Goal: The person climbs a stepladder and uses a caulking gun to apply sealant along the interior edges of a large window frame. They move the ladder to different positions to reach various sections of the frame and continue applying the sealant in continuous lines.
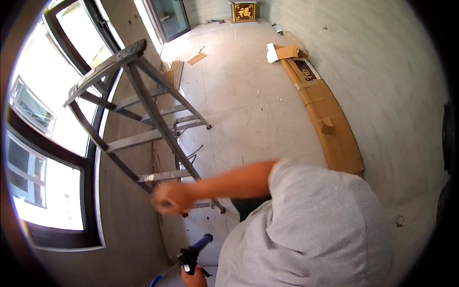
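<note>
My left hand [193,277] grips the black handle of a caulking gun [197,248] at the bottom. The tool has a blue barrel pointing up and right, and a thin blue-ended piece shows at its lower left. My right arm stretches leftward from a grey sleeve. Its hand [173,198] is in front of the lower steps of a metal stepladder [143,103]. That hand looks curled but is smeared by motion, so its fingers and anything in them are unclear. I cannot tell whether it touches the ladder.
Dark-framed windows [88,191] line the left wall. A long cardboard package [330,124] lies along the right wall, its far end torn. Cardboard scraps [196,58] and bits of debris are on the tiled floor [239,129]. A red-and-gold box [244,12] stands at the far wall, near a glass door [169,19].
</note>
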`<state>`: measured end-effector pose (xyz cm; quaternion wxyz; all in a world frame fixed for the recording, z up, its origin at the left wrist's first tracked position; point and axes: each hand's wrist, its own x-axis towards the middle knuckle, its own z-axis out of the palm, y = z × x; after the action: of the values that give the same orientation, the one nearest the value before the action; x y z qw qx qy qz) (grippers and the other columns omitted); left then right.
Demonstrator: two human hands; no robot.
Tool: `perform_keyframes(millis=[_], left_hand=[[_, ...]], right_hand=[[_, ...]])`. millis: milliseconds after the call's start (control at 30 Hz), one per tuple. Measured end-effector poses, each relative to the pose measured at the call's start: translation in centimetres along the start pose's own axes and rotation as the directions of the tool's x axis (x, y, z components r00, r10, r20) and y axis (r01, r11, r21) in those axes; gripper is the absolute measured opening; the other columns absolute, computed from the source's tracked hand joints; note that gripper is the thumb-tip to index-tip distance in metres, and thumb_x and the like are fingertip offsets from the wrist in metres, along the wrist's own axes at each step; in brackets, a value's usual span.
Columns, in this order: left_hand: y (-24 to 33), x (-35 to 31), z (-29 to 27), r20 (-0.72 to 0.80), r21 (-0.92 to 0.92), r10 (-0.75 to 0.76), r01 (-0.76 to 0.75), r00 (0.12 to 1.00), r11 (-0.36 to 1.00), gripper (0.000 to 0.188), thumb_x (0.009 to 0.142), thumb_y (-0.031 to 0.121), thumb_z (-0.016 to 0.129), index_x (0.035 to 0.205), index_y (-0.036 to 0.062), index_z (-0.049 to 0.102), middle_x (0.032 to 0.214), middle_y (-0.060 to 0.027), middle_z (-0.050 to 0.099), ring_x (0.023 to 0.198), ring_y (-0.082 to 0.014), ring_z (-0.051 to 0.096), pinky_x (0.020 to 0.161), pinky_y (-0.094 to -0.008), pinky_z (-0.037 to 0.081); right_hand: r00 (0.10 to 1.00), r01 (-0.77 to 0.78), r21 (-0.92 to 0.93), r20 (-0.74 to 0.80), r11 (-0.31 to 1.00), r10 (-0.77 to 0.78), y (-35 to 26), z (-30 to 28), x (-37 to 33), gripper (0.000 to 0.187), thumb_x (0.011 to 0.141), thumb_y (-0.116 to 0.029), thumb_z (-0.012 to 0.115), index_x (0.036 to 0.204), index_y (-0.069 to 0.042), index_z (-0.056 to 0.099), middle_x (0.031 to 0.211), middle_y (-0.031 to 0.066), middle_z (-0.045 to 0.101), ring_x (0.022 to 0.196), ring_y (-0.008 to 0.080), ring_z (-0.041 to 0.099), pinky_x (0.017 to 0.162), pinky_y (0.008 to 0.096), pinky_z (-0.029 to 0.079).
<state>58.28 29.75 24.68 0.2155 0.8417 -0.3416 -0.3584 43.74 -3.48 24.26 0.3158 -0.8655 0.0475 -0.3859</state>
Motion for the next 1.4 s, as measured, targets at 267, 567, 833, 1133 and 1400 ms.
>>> perform_keyframes(millis=[267,567,833,1133,1400], left_hand=[[4.4,7.5,8.8,0.385,-0.034,0.343,-0.359,0.857,0.933,0.043,0.088,0.023,0.069,0.124,0.0019,0.059,0.109,-0.0112,0.066,0.096,-0.0219,0.061,0.090,-0.0337,0.047],[39.9,6.3,26.1,0.674,-0.125,0.507,-0.594,0.537,0.795,0.045,0.073,0.002,0.065,0.117,-0.0023,0.058,0.091,-0.0078,0.065,0.073,-0.0159,0.059,0.066,-0.0304,0.050],[48.6,11.9,32.3,0.556,-0.246,0.631,-0.618,0.542,0.747,0.014,0.088,0.003,0.057,0.101,-0.0014,0.058,0.075,-0.0059,0.062,0.061,-0.0113,0.055,0.052,-0.0257,0.041],[56.4,17.4,35.9,0.779,-0.178,0.474,-0.581,0.409,0.794,0.048,0.083,0.015,0.070,0.123,-0.0057,0.056,0.108,-0.0158,0.067,0.105,-0.0312,0.063,0.095,-0.0419,0.047],[71.4,14.5,50.3,0.932,-0.279,0.361,-0.553,0.043,0.785,0.043,0.071,0.010,0.079,0.108,-0.0020,0.060,0.103,-0.0127,0.068,0.091,-0.0222,0.066,0.083,-0.0361,0.052]], right_hand=[[0.137,-0.981,0.183,0.425,0.063,0.895,2.3,-0.4,-31.8,0.047,0.086,-0.049,0.063,0.075,-0.003,0.067,0.077,0.0184,0.068,0.066,0.0296,0.063,0.061,0.0446,0.048],[0.201,0.098,0.747,0.632,-0.657,0.749,2.5,-21.7,-37.7,0.074,0.083,-0.067,0.060,0.119,-0.003,0.055,0.103,0.0143,0.063,0.095,0.0273,0.063,0.085,0.0426,0.051],[-0.067,0.624,0.779,-0.031,0.066,0.997,4.5,-38.3,-37.3,0.047,0.078,-0.050,0.073,0.100,-0.015,0.052,0.100,0.0061,0.055,0.092,0.0244,0.059,0.082,0.0419,0.052],[-0.320,0.088,0.914,-0.350,0.396,0.880,8.4,-45.2,-37.2,0.046,0.078,-0.039,0.076,0.109,-0.009,0.061,0.104,0.0067,0.062,0.091,0.0197,0.063,0.077,0.0393,0.055],[0.065,-0.571,0.713,-0.455,0.407,0.888,10.5,-45.4,-33.2,0.036,0.074,-0.028,0.075,0.099,-0.002,0.067,0.087,0.0111,0.069,0.080,0.0255,0.065,0.074,0.0384,0.051]])
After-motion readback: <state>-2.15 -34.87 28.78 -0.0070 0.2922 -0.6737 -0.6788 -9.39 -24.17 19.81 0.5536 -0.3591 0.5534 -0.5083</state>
